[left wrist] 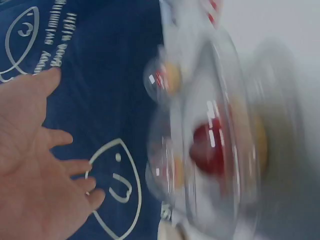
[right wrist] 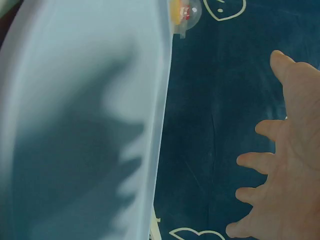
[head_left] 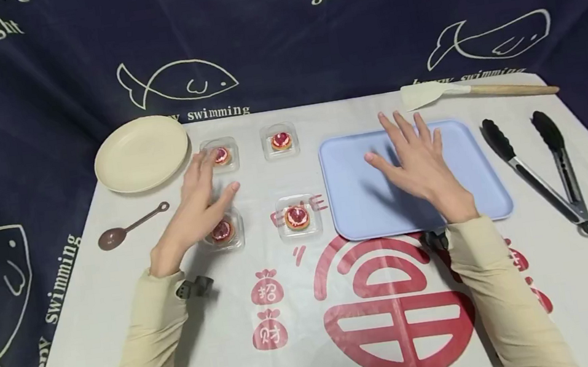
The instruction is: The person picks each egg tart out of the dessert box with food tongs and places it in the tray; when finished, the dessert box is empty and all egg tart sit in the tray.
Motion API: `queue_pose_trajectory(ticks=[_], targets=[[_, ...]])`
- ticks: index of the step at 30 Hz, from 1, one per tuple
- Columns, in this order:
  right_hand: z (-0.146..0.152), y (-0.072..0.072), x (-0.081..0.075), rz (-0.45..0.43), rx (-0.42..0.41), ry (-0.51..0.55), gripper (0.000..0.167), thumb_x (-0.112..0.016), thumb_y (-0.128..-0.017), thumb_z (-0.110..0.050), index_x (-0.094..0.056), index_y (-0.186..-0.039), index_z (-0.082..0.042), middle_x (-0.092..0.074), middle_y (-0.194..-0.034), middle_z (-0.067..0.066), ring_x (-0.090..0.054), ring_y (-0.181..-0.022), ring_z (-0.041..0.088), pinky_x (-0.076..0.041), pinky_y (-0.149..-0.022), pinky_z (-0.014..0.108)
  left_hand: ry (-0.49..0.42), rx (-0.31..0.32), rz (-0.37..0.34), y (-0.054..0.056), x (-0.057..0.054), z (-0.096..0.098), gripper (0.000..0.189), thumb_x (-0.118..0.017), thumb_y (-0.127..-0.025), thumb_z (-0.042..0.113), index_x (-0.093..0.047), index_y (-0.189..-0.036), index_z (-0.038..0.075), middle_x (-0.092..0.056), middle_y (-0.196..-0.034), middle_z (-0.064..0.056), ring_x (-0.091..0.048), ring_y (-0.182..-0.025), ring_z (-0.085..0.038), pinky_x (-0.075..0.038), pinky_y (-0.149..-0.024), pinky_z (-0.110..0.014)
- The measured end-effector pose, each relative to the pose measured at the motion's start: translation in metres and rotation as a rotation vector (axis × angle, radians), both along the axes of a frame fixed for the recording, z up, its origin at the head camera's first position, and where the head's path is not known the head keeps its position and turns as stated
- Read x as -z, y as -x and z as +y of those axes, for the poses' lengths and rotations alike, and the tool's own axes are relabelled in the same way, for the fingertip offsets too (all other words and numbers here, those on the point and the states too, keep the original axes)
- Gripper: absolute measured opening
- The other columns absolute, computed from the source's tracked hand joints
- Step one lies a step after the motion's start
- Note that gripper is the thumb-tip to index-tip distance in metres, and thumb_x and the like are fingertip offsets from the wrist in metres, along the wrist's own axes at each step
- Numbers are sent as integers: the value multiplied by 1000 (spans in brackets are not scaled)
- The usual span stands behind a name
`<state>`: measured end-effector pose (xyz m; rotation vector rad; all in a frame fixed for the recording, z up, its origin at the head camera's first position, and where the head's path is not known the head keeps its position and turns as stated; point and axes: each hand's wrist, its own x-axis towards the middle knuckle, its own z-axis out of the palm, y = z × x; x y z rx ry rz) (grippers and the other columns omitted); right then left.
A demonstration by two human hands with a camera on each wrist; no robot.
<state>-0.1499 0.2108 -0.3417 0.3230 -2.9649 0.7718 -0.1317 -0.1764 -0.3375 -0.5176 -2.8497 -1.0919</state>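
Note:
Several small tarts with red centres sit in clear plastic cups on the white table cover: far left [head_left: 221, 155], far right [head_left: 281, 140], near right [head_left: 297, 217] and near left [head_left: 221, 231]. My left hand [head_left: 200, 192] hovers with straight fingers over the two left cups, holding nothing. In the left wrist view the near cup [left wrist: 220, 145] is close and blurred beside my open palm [left wrist: 35, 170]. My right hand [head_left: 416, 158] is spread flat above the light blue tray [head_left: 352, 200]; in the right wrist view the palm [right wrist: 285, 160] shows above the tray [right wrist: 75, 125].
A cream plate [head_left: 141, 153] lies at the far left, a brown spoon [head_left: 127, 227] in front of it. A spatula [head_left: 471, 89] lies at the far right edge and black tongs [head_left: 543, 166] right of the tray. A dark blue cloth hangs behind.

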Motion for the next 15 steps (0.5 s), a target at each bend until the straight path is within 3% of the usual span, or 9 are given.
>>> queue_pose_trajectory(ticks=[4,9,15], targets=[[-5,1,1,-15,-44,24,80,-52,-94,-55,-17,-158,-22,-16,-162,16,4,-149,39,4,-111,72,-110,81,-53,-4,1,12,76,-59,-97,19,-13,-154,-3,-12,-159,-24,-6,-149,-36,-6,-122,-49],[-15,2,1,-42,-125,37,80,-58,-94,-47,-19,-157,-15,-19,-160,19,-4,-148,40,-2,-117,64,-194,101,-194,-14,8,32,90,-66,-93,21,-4,-155,-1,-11,-160,-23,-12,-148,-34,-14,-122,-48],[-37,1,1,-117,-298,56,82,-66,-92,-38,-26,-153,-2,-27,-157,21,-18,-146,40,-15,-119,56,-257,132,-366,-25,22,53,114,-80,-79,10,6,-154,0,-17,-157,-27,-26,-143,-40,-24,-119,-48]])
